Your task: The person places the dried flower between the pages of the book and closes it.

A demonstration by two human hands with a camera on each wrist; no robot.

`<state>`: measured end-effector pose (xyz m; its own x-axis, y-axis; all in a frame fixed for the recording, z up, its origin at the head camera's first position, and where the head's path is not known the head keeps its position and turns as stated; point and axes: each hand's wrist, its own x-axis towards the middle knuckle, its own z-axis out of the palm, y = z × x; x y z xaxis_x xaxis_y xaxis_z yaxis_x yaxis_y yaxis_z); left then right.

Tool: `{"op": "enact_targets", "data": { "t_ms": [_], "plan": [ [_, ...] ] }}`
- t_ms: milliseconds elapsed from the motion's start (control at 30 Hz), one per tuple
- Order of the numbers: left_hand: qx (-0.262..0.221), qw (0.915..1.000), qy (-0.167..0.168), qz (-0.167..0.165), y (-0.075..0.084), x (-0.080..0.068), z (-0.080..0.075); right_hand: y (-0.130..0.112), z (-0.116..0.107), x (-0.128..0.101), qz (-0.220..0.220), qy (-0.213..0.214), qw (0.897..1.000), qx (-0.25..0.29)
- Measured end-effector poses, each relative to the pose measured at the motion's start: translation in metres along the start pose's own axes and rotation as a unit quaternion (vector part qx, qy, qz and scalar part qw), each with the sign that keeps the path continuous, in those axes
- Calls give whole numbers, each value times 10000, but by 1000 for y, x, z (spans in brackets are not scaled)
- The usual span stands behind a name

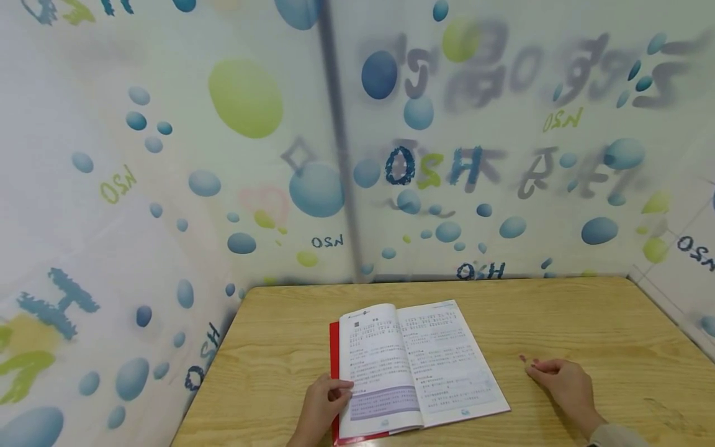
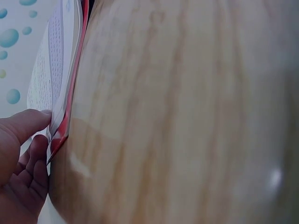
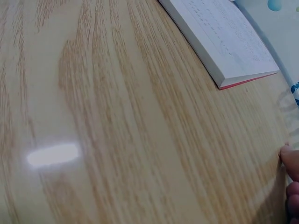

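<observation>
An open book (image 1: 413, 366) with a red cover lies flat on the wooden table (image 1: 586, 310), printed pages facing up. My left hand (image 1: 326, 398) holds its lower left edge. The thumb lies on the left page, and in the left wrist view the fingers (image 2: 38, 161) curl against the red cover's edge of the book (image 2: 56, 70). My right hand (image 1: 558, 380) rests on the bare table to the right of the book, fingers loosely bent and holding nothing. In the right wrist view only its fingertips (image 3: 290, 158) show, well apart from the book (image 3: 224, 42).
Frosted partition walls (image 1: 240, 161) printed with blue and green bubbles and letters enclose the table at the back, left and right. A dark vertical post (image 1: 337, 143) stands behind the back corner. The table's left edge (image 1: 206, 379) lies close to my left hand.
</observation>
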<state>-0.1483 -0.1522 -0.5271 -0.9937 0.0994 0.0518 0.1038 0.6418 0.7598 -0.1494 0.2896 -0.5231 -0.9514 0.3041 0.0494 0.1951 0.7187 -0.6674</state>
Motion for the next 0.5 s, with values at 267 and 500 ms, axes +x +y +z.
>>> {"op": "enact_targets", "data": {
  "t_ms": [267,500],
  "plan": [
    [-121,9996,-15,-270,0,0,1,-2,1,2,-31,-221,9997,-92],
    [-42,9999,-26,-101,-2,1,1,-3,0,4,93,-553,9984,-85]
  ]
}}
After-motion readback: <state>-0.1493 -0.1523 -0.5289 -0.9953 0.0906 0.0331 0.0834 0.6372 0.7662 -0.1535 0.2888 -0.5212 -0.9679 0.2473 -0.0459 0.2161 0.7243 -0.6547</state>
